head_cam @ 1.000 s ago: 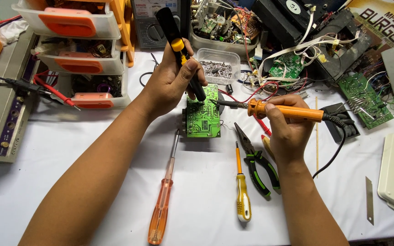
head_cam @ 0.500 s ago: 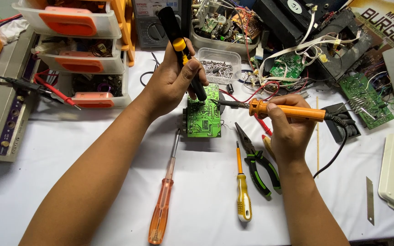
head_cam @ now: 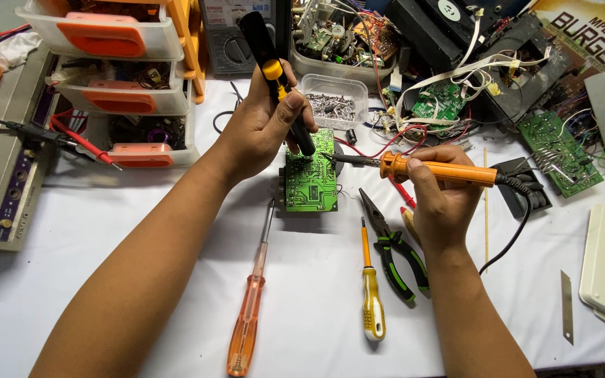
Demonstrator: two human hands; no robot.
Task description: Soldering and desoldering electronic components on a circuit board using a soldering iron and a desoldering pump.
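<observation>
A green circuit board lies solder side up on the white table. My left hand grips a black desoldering pump with a yellow ring, held steeply with its tip down on the board's upper edge. My right hand holds an orange soldering iron almost level, its metal tip touching the board right beside the pump's tip. The iron's black cord trails off to the right.
On the table below the board lie an orange screwdriver, a yellow screwdriver and green-handled pliers. Stacked part drawers stand at the left. A clear box of screws, loose boards and wires crowd the back.
</observation>
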